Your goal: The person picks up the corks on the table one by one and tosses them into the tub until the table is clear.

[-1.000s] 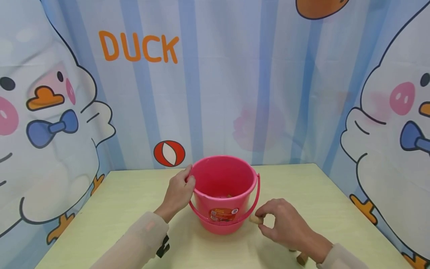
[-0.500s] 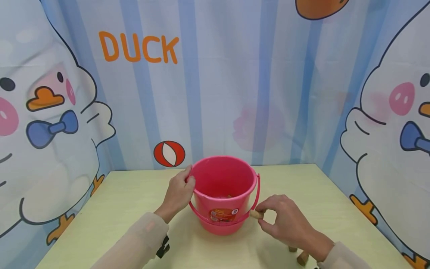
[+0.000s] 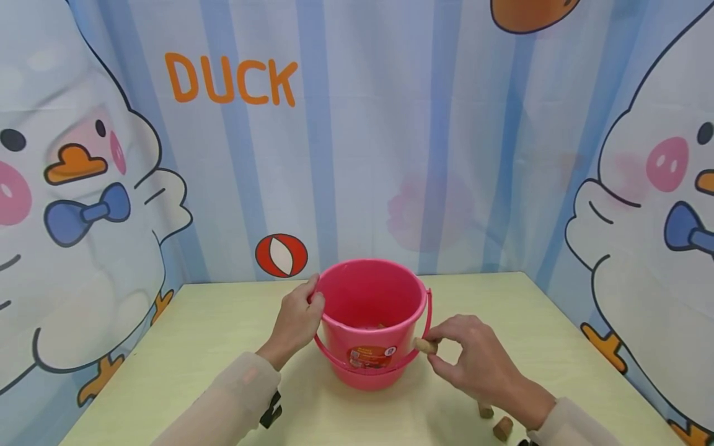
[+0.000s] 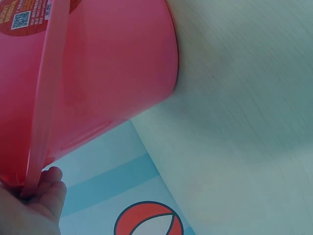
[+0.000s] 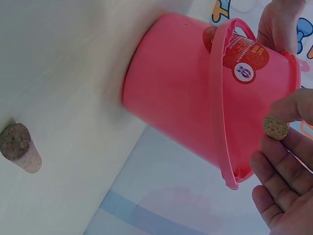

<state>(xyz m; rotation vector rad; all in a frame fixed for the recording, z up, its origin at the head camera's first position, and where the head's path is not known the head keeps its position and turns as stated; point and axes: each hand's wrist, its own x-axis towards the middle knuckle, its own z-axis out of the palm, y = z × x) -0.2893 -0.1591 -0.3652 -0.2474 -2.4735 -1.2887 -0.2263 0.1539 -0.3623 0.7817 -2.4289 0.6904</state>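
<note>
A pink plastic bucket (image 3: 368,337) stands upright on the table, its handle hanging down in front. My left hand (image 3: 295,316) grips the bucket's left rim, thumb outside; the left wrist view shows the fingers (image 4: 53,193) at the rim beside the handle. Between thumb and fingertips, my right hand (image 3: 474,356) pinches a cork (image 3: 426,345), whose round speckled end (image 5: 275,127) faces the right wrist camera. That cork is just right of the bucket, below rim height. Small tan pieces (image 3: 381,326) show at the bucket's bottom, mostly hidden by its front wall.
Two more corks lie on the table under my right wrist: one cork (image 3: 485,410) and a second cork (image 3: 503,428) nearer the front. A dark-ended cork (image 5: 20,147) shows in the right wrist view. Behind the pale yellow table (image 3: 223,334) hangs a duck-printed curtain (image 3: 368,155).
My right hand has risen slightly with the cork beside the bucket, uncovering more of the two corks on the table. The left hand and bucket have stayed still.
</note>
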